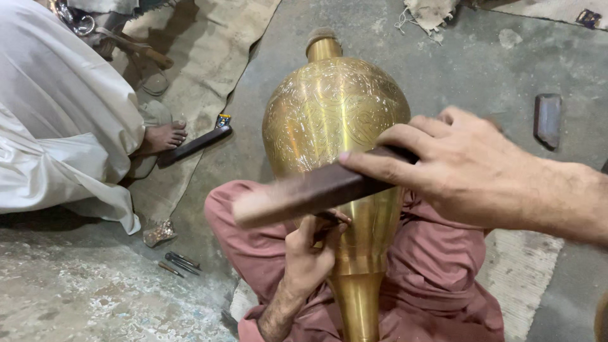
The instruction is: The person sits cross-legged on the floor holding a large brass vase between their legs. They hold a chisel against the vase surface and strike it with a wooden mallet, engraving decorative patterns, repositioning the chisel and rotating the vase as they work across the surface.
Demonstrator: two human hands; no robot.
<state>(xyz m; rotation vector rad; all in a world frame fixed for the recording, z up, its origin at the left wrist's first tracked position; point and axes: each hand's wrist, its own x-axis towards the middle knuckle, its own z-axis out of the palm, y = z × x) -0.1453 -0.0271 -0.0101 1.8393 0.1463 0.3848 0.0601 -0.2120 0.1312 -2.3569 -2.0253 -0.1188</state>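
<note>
While I watch from the head camera, the biggest thing in view is a co-worker's white-clothed figure [57, 107] seated at the left on a tan mat [190, 57], one bare foot [163, 136] resting just beside a dark flat bar [196, 144]. Next in size is the brass vase [332, 114], lying across my lap on reddish-brown cloth [437, 278], its bulbous engraved body pointing away from me and its narrow stem toward me. I judge it heavy for its size, stiff, smooth and slippery on the polished stem; the fine engraving would mark easily, so the stem or the neck below the bulge looks the safest place to take hold. Its mouth faces away and seems plugged at the far end, so I cannot tell whether anything is inside.

My right hand [468, 171] is clenched round a dark wooden mallet [310, 190], which is blurred and held across the vase's waist. My left hand [310, 253] is closed on a small tool [329, 220] pressed against the brass, mostly hidden under the mallet, so I cannot say what kind.

Smaller still: a dark block [548, 117] on the concrete floor [468, 57] at right, and a few thin metal punches [178, 262] lying near my knee at left.
</note>
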